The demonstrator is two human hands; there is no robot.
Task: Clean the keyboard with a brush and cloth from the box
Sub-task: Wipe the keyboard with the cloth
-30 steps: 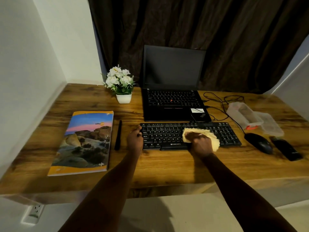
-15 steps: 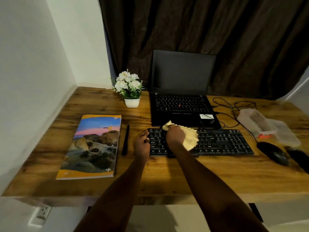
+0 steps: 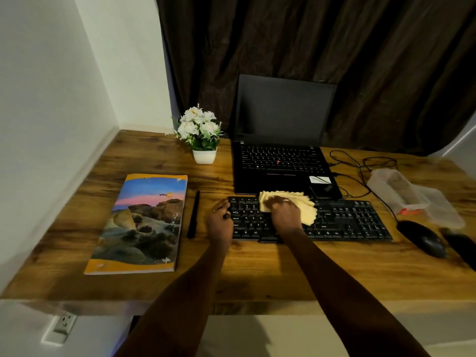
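A black keyboard [image 3: 347,220] lies across the wooden desk in front of the laptop. My right hand [image 3: 284,213] presses a yellow cloth [image 3: 305,206] flat on the keyboard's left-middle keys near its far edge. My left hand [image 3: 219,224] grips the keyboard's left end, fingers curled over the corner. A black brush [image 3: 193,213] lies on the desk just left of the keyboard, beside the book. The clear plastic box [image 3: 398,191] stands open at the right with its lid next to it.
An open black laptop [image 3: 280,161] stands behind the keyboard. A white pot of flowers [image 3: 202,139] is at the back left, a colourful book [image 3: 144,222] at the left. A black mouse [image 3: 422,240], its cable and a dark object sit at the right.
My right hand slid the cloth from the keyboard's middle front leftward to its far left-middle keys. The left hand stayed on the keyboard's left end.
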